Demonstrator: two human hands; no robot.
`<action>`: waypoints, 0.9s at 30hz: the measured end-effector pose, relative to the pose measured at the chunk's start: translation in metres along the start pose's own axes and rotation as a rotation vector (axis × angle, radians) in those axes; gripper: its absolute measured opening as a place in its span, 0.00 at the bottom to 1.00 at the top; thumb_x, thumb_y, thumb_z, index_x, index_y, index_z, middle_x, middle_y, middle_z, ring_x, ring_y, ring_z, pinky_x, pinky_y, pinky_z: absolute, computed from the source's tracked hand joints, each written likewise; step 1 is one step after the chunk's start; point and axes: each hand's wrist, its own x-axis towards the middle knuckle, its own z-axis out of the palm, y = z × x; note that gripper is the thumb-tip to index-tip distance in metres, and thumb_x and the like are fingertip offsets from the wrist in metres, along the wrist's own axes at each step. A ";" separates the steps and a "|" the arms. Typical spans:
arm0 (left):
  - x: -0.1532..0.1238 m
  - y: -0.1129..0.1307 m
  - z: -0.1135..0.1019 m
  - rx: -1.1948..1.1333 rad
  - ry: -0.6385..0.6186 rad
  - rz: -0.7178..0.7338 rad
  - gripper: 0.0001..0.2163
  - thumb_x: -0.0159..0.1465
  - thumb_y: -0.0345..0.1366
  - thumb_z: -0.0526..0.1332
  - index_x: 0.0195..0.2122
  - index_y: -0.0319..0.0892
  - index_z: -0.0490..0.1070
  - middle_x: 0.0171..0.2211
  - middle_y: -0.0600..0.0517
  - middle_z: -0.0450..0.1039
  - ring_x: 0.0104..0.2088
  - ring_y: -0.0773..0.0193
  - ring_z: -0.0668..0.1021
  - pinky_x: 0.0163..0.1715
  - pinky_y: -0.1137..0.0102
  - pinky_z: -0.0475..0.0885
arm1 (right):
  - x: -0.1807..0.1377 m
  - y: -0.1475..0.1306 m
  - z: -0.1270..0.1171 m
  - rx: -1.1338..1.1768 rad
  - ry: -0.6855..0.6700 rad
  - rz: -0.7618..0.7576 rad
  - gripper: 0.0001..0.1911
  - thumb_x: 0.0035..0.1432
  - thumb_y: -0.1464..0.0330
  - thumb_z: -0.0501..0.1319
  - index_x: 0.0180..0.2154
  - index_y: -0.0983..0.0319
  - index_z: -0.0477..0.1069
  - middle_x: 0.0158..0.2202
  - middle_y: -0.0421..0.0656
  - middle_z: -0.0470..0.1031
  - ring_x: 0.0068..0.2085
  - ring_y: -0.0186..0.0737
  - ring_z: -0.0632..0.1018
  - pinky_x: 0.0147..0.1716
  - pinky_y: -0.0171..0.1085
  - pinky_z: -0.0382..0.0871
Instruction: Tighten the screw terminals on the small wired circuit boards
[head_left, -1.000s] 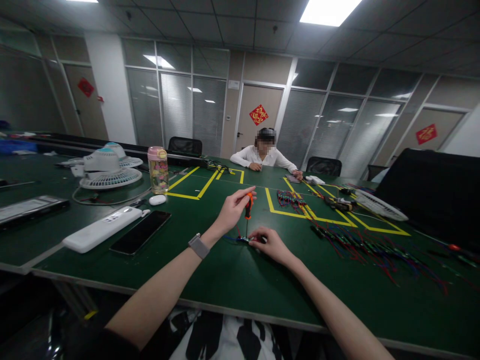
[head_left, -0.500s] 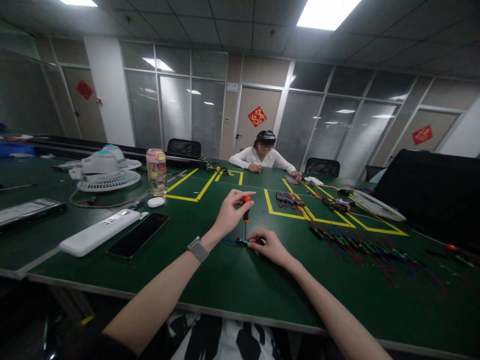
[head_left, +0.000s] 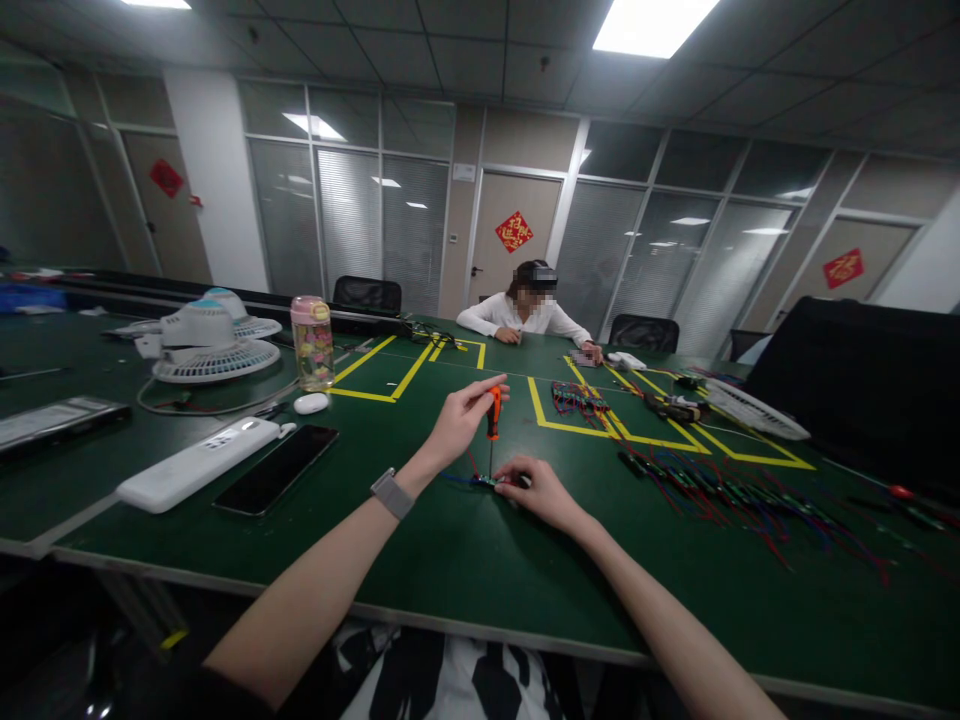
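My left hand [head_left: 459,420] is closed on the orange and black handle of a screwdriver [head_left: 493,420], gripping it near the top. The screwdriver stands upright, its thin shaft running down to a small green circuit board [head_left: 484,481] on the table. Red and blue wires come off the board's left side. My right hand [head_left: 541,490] pinches the board's right end and rests on the table beside the screwdriver tip. The exact contact of the tip with the board is too small to make out.
Several wired circuit boards [head_left: 739,490] lie to the right, with a smaller group [head_left: 579,399] farther back. On the left are a black phone [head_left: 277,470], a white power strip [head_left: 199,465], a bottle [head_left: 312,345] and white fans [head_left: 217,345]. A person [head_left: 529,312] sits across the table [head_left: 420,560].
My left hand's fingers have shifted around the screwdriver handle, and the handle looks turned. My right hand and the circuit board stay in place.
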 end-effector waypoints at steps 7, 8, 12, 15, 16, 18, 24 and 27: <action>-0.003 -0.001 0.000 0.243 0.115 0.085 0.13 0.60 0.38 0.57 0.44 0.44 0.74 0.42 0.48 0.68 0.42 0.64 0.73 0.44 0.69 0.69 | 0.000 -0.004 -0.001 -0.001 -0.002 0.022 0.08 0.50 0.69 0.63 0.33 0.64 0.76 0.27 0.41 0.72 0.28 0.34 0.71 0.30 0.33 0.64; -0.003 -0.001 0.000 0.208 0.086 0.073 0.14 0.62 0.37 0.55 0.47 0.44 0.72 0.42 0.48 0.68 0.42 0.64 0.73 0.45 0.68 0.68 | 0.000 -0.004 -0.001 0.000 -0.002 0.023 0.07 0.50 0.69 0.63 0.34 0.64 0.76 0.27 0.41 0.72 0.28 0.34 0.71 0.30 0.33 0.64; -0.002 -0.005 0.002 0.008 -0.004 -0.008 0.16 0.62 0.37 0.54 0.51 0.42 0.68 0.41 0.48 0.71 0.38 0.65 0.75 0.41 0.68 0.71 | 0.000 -0.005 -0.001 -0.006 -0.003 0.016 0.08 0.50 0.69 0.63 0.34 0.63 0.76 0.28 0.41 0.72 0.29 0.34 0.71 0.31 0.33 0.64; -0.002 -0.005 0.002 0.086 0.067 0.018 0.15 0.59 0.39 0.59 0.46 0.43 0.72 0.40 0.49 0.69 0.38 0.65 0.74 0.39 0.70 0.71 | 0.000 -0.005 -0.001 -0.008 -0.004 0.016 0.08 0.50 0.68 0.63 0.34 0.63 0.76 0.28 0.41 0.72 0.29 0.34 0.71 0.31 0.33 0.65; -0.002 -0.005 0.001 0.117 0.086 0.029 0.14 0.59 0.39 0.59 0.46 0.44 0.73 0.41 0.48 0.69 0.39 0.65 0.74 0.39 0.71 0.71 | 0.000 -0.005 -0.001 -0.005 -0.004 0.018 0.08 0.50 0.68 0.63 0.34 0.63 0.76 0.28 0.41 0.72 0.29 0.34 0.71 0.31 0.33 0.65; -0.001 -0.005 0.000 0.114 0.084 0.030 0.14 0.61 0.37 0.56 0.46 0.44 0.73 0.43 0.48 0.68 0.43 0.64 0.73 0.42 0.70 0.69 | 0.000 -0.004 -0.001 -0.001 -0.003 0.020 0.08 0.50 0.68 0.63 0.34 0.63 0.76 0.28 0.41 0.72 0.29 0.34 0.71 0.30 0.33 0.64; 0.000 -0.004 0.000 0.016 0.075 -0.024 0.16 0.60 0.37 0.57 0.49 0.40 0.70 0.40 0.48 0.71 0.40 0.64 0.75 0.42 0.68 0.71 | 0.000 -0.003 0.000 0.007 -0.002 0.009 0.08 0.50 0.68 0.63 0.34 0.64 0.76 0.28 0.41 0.72 0.29 0.35 0.71 0.31 0.33 0.64; 0.000 -0.005 0.000 0.135 0.123 0.029 0.13 0.60 0.37 0.57 0.45 0.43 0.73 0.44 0.48 0.68 0.43 0.64 0.74 0.43 0.70 0.69 | 0.000 -0.003 0.000 0.005 0.001 0.007 0.08 0.50 0.67 0.63 0.34 0.63 0.76 0.28 0.41 0.72 0.29 0.35 0.71 0.30 0.33 0.64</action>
